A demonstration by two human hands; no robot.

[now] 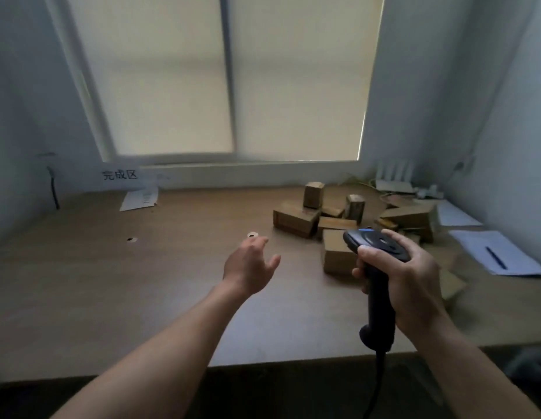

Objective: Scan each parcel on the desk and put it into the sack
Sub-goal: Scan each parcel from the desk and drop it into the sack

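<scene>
Gripping scanner (376, 261), right hand (414, 276) just beside parcels (338, 251).

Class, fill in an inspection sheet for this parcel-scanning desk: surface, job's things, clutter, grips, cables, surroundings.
Surface: wooden desk, mostly bare on its left half.
Job's things: cardboard parcels heaped at back right; black scanner; no sack seen.
Clutter: white sheets with a pen at right; paper slip at back left.
Grips: left hand open above the desk, holding nothing; right hand grips the scanner's handle.
Cables: scanner cable hangs below the desk edge; dark cable on the left wall.
Surroundings: window blind drawn; printed sign beneath it; white device with antennas in the corner.
</scene>
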